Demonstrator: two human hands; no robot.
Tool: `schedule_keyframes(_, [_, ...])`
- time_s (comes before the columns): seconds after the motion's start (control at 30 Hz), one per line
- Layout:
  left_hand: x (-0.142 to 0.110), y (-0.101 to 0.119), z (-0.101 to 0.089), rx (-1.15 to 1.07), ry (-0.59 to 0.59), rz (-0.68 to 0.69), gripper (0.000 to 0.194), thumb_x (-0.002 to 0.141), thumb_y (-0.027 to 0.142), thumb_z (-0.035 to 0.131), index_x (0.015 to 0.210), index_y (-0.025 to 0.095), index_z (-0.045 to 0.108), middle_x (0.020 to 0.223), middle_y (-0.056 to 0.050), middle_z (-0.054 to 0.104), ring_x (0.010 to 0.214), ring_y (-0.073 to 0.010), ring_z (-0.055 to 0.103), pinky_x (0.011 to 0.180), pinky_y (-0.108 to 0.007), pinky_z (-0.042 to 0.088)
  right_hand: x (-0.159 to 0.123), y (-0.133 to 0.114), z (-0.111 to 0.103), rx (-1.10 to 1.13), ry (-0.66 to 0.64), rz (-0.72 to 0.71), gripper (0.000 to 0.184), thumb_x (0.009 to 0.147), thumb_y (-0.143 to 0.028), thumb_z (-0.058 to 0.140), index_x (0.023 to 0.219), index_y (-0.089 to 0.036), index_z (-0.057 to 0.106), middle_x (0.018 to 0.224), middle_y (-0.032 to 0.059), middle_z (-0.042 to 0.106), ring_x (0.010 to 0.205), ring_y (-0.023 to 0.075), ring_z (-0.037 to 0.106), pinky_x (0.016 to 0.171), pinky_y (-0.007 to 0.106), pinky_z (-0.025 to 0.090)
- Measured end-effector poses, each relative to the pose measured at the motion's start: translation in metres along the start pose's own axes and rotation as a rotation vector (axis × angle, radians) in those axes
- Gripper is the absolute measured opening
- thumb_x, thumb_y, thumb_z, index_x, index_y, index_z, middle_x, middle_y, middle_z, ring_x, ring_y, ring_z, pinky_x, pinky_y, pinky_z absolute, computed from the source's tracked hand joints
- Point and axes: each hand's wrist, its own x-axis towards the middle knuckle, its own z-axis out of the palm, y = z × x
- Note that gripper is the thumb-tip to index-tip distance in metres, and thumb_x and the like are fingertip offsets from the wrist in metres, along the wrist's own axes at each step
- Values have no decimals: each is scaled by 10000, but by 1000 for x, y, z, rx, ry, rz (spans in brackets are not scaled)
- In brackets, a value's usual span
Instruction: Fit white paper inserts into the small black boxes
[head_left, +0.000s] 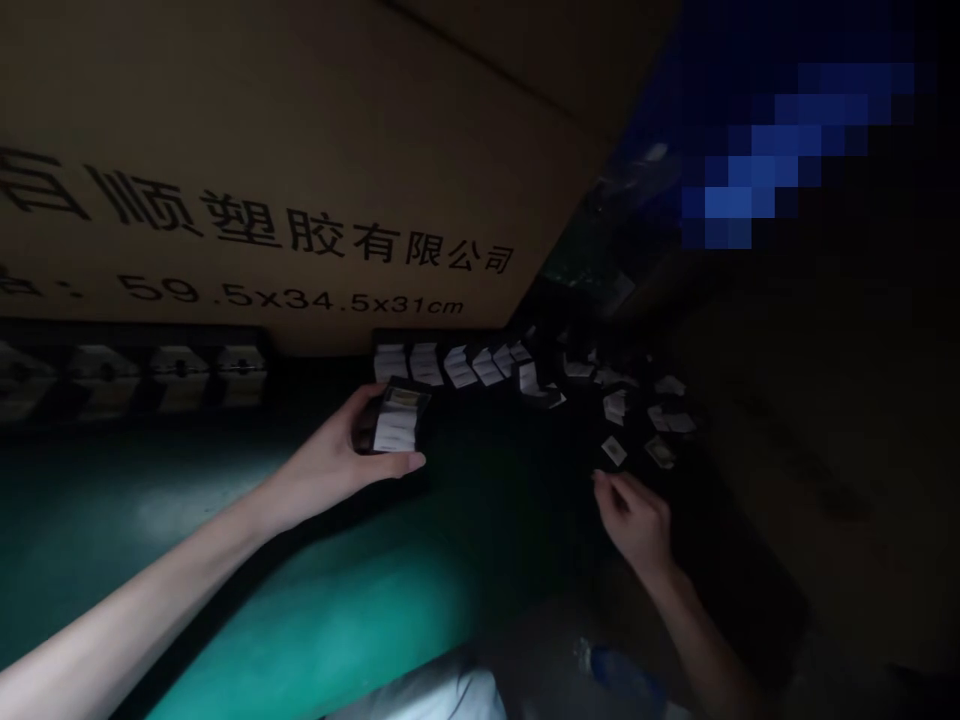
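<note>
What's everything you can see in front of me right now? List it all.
Tan cardboard carton: one, brown with black Chinese print and dimensions, across the back.
Teal-green work surface: one, green, below the carton.
Row of small flat cards: about seven, white and black, along the carton's base.
Loose small flat cards: about ten, white and black, scattered right of the row.
Pale pieces on a dark strip: four visible, beige on black, far left.
Plastic bottle: one, clear and blue, bottom edge.
White fabric: one, white, bottom edge.
Left hand: gripping a stack of small flat cards.
Right hand: fingertips pinched, beside the loose cards.
</note>
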Motion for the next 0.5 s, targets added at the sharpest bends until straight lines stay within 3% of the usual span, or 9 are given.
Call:
schedule_keyframes(0.07, [0, -2, 1, 6, 38, 13, 1030, 660, 573, 905, 1527, 264, 442, 1311, -140, 719, 1221, -376, 695, 1051, -544, 588, -6, 29, -9, -150, 101, 38, 312, 1026, -338, 600, 772, -201, 720, 638, 21, 673, 529, 129, 615, 532, 247, 503])
schedule_keyframes(0.2, [1, -5, -1, 30, 32, 24, 1064, 641, 555, 925, 1543, 244, 453, 1255, -141, 753, 1190, -383, 714, 1025, -546, 609, -12, 63, -18, -275, 182, 122, 276, 1027, -379, 568, 1018, -176, 755, 949, 105, 763, 776, 212, 721, 679, 329, 592])
schedule_keyframes(0.37, [3, -7, -3, 27, 36, 30, 1044, 654, 541, 927, 1538, 253, 452, 1214, -126, 759, 1143, -362, 731, 934, -491, 661, -6, 53, -8, -204, 86, 64, 222, 1028, -348, 569, 1069, -218, 744, 1015, 93, 753, 951, 241, 722, 852, 393, 614])
schedule_keyframes(0.5, [2, -3, 0, -10, 7, 15, 1082, 696, 527, 904, 1585, 233, 361, 1166, -123, 740, 981, -349, 763, 741, -466, 696, -1, 42, 8, -181, 17, 158, 306, 1037, -435, 544, 1141, -213, 727, 1116, 122, 733, 1063, 284, 693, 926, 468, 598])
